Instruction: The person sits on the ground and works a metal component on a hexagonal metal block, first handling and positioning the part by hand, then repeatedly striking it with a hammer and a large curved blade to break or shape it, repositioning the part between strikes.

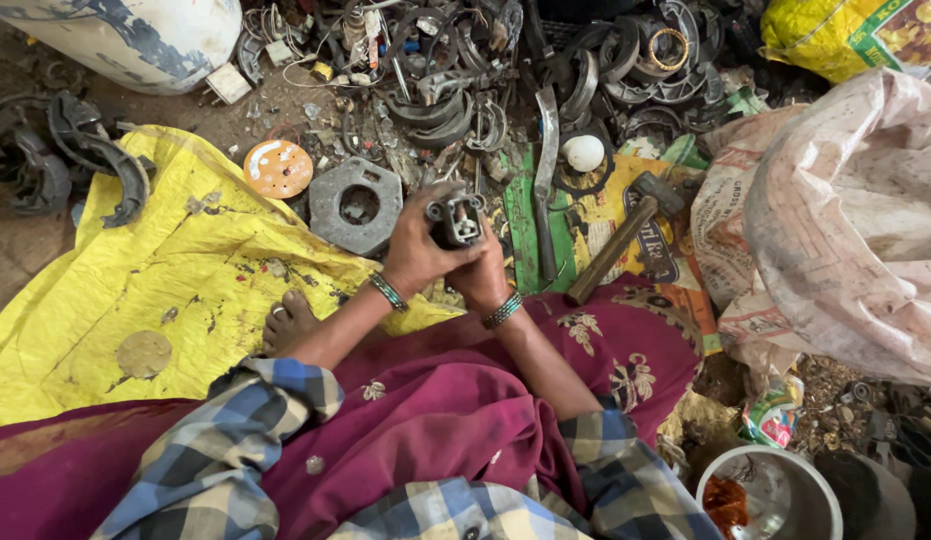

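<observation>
Both my hands grip one small dark metal part point(457, 219) in front of me, above my lap. My left hand point(414, 248) wraps it from the left, with the thumb on top. From below and the right, my right hand point(483, 274) closes on the same piece. Each wrist carries a green bangle. A hammer point(626, 236) with a wooden handle lies on the ground just right of my hands. A grey round metal plate point(357, 206) with a hole sits just left of them.
A heap of curved dark metal scrap point(456, 70) fills the ground ahead. A yellow sheet point(136, 290) spreads on the left, my bare foot point(287, 320) resting on it. Large sacks point(846, 220) stand on the right, a steel bowl point(776, 495) at bottom right, a white drum point(136, 35) top left.
</observation>
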